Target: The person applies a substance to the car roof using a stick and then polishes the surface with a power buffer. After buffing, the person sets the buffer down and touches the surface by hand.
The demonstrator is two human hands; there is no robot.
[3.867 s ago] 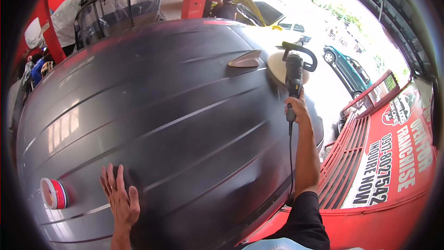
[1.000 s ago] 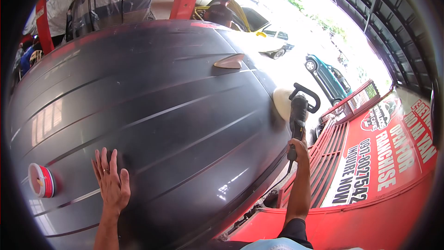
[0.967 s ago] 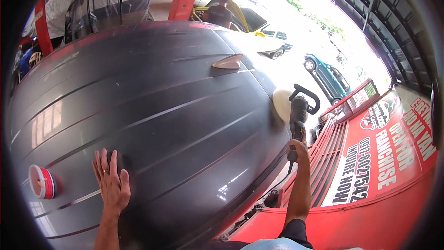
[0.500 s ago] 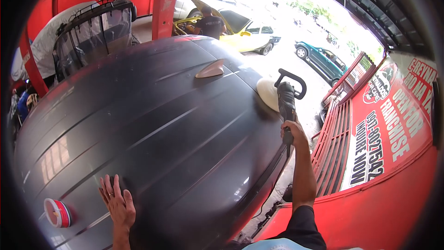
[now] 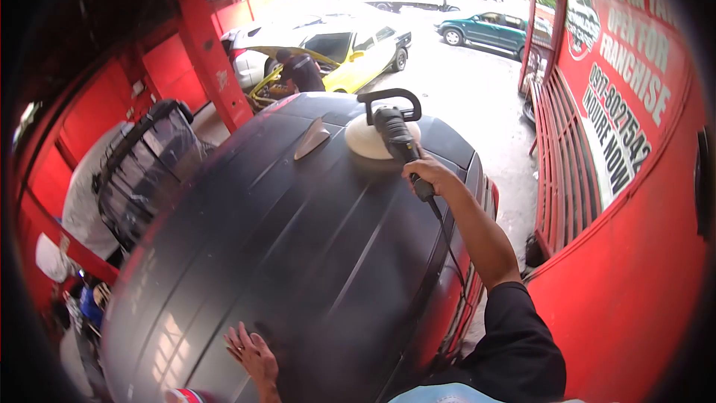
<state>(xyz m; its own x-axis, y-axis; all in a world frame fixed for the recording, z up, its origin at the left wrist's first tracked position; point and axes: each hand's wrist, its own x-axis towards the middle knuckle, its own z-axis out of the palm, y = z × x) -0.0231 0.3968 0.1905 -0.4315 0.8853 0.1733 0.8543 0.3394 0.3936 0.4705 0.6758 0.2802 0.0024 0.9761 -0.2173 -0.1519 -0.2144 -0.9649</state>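
Observation:
My right hand (image 5: 426, 170) is wrapped around the rear grip of a black car polisher (image 5: 397, 133). The polisher's round cream pad (image 5: 364, 142) lies on the dark car roof (image 5: 283, 269), towards its far end and right of the shark-fin antenna (image 5: 312, 140). A cord (image 5: 450, 246) trails from the tool down the car's right side. On the near part of the roof, my left hand (image 5: 253, 356) rests with its fingers spread, holding nothing. Below and left of it, a red and white tin (image 5: 183, 395) is cut off by the lower frame edge.
A person (image 5: 300, 71) bends at the raised hood of a yellow car (image 5: 350, 67). Beyond is a green SUV (image 5: 485, 32). A red slatted bench (image 5: 563, 172) and a red signboard wall (image 5: 626, 89) run along the right. A red post (image 5: 209, 45) and a plastic-covered vehicle (image 5: 149, 172) stand left.
My view has rotated and shifted. The polisher has moved leftward from the roof's right far edge, closer to the antenna. My left hand stays spread on the roof; the tin is now mostly out of view.

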